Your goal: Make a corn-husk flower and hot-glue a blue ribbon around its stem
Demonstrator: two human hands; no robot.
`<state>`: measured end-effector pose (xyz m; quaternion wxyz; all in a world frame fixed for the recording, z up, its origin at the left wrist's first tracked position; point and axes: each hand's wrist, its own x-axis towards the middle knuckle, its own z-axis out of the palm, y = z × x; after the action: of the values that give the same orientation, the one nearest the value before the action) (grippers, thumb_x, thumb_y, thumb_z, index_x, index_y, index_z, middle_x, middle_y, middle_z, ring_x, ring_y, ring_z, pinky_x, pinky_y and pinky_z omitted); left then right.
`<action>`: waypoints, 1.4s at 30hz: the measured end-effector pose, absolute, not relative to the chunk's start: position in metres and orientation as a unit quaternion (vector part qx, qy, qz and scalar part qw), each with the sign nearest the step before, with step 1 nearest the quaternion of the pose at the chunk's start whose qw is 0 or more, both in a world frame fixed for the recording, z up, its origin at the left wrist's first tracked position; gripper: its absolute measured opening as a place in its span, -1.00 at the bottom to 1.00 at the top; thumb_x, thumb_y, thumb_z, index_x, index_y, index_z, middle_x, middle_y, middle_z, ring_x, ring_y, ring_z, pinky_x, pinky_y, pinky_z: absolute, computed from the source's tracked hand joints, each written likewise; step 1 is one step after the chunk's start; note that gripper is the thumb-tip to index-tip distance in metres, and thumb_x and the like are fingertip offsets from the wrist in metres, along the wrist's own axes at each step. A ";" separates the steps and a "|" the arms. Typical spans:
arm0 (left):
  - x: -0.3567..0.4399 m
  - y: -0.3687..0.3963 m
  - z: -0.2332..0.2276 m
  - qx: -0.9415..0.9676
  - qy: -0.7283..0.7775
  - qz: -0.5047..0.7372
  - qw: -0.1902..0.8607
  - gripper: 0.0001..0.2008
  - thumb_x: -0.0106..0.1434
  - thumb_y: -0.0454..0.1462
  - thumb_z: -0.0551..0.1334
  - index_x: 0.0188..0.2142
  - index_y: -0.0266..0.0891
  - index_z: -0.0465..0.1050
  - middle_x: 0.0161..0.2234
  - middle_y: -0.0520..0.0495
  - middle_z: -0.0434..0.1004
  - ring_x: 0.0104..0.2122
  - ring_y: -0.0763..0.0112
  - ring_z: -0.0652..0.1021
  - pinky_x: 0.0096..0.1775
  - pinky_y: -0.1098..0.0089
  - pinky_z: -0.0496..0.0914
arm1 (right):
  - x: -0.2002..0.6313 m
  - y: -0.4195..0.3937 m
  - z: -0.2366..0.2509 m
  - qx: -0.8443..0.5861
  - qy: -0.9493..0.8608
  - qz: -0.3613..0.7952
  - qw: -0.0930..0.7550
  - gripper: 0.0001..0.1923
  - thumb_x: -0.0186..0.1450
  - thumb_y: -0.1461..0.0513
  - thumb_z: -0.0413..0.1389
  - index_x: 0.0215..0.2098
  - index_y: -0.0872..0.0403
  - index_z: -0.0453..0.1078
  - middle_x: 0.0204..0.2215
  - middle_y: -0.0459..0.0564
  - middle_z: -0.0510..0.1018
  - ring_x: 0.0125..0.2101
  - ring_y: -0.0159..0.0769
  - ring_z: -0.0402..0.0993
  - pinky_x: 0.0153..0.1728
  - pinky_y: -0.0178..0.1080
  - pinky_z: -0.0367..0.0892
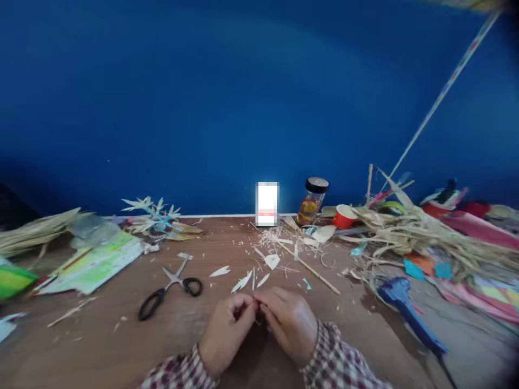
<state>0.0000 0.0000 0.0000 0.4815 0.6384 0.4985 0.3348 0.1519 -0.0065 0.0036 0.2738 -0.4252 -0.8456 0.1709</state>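
A: Where are the hands?

B: Near edge of the table (121, 346), centre. Left hand (227, 329) and right hand (290, 324) meet fingertip to fingertip, both pinched shut on something small and dark between them; too blurred to say what.

A: Free room?

B: Bare brown wood to the left of the hands and in front of the sleeves. Scissors (170, 289) lie open just left, black handles, metal blades. Pale pointed cut pieces (243, 281) sit just beyond the fingertips.

A: Right side?

B: Crowded. Thin wooden stick (310, 268) lies diagonal, blue glue gun (405, 308) near it, then a tangle of dry straw (409, 232) over coloured paper. Red cup (344, 216) and a black-lidded jar (312, 201) stand at the back against the blue wall.
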 end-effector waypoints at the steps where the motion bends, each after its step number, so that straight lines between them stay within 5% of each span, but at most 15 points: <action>1: -0.001 0.000 0.000 0.642 0.504 0.330 0.475 -0.71 0.15 -0.17 0.02 -0.55 -0.29 0.34 -0.57 0.00 0.37 -0.50 0.43 0.37 -0.42 0.47 0.25 | 0.152 -0.006 0.004 -0.424 -0.847 0.165 0.277 -0.71 0.26 0.34 -0.16 -0.08 0.08 0.25 -0.31 0.03 0.41 -0.30 -0.29 0.30 -0.29 -0.26 0.23; 9: -0.007 -0.001 0.001 0.675 0.508 0.317 0.430 -0.72 0.16 -0.19 0.02 -0.54 -0.26 0.38 -0.59 0.01 0.40 -0.51 0.42 0.39 -0.44 0.49 0.24 | 0.151 -0.005 0.002 -0.440 -0.840 0.127 0.289 -0.82 0.24 0.32 -0.11 -0.30 0.09 0.31 -0.39 0.02 0.39 -0.34 -0.27 0.26 -0.34 -0.25 0.19; 27: -0.012 0.000 -0.001 0.682 0.515 0.320 0.409 -0.76 0.13 -0.19 0.05 -0.55 -0.26 0.35 -0.64 0.05 0.32 -0.59 0.46 0.34 -0.51 0.50 0.21 | 0.150 -0.004 0.004 -0.432 -0.833 0.118 0.326 -0.81 0.26 0.28 -0.10 -0.45 0.10 0.30 -0.46 -0.01 0.38 -0.38 -0.32 0.25 -0.37 -0.30 0.15; 42: -0.026 0.010 0.014 0.731 0.503 0.291 0.357 -0.65 0.19 -0.12 -0.03 -0.38 -0.21 0.47 -0.57 0.02 0.44 -0.52 0.41 0.40 -0.45 0.47 0.23 | 0.147 0.000 -0.006 -0.486 -0.748 0.231 0.388 -0.94 0.13 0.31 0.06 -0.41 0.08 0.36 -0.58 -0.14 0.29 -0.56 -0.43 0.21 -0.52 -0.37 0.13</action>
<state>-0.0258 0.0102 0.0135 0.3569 0.7315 0.5030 0.2906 0.1467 0.0003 -0.0062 0.3883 -0.4861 -0.7481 0.2308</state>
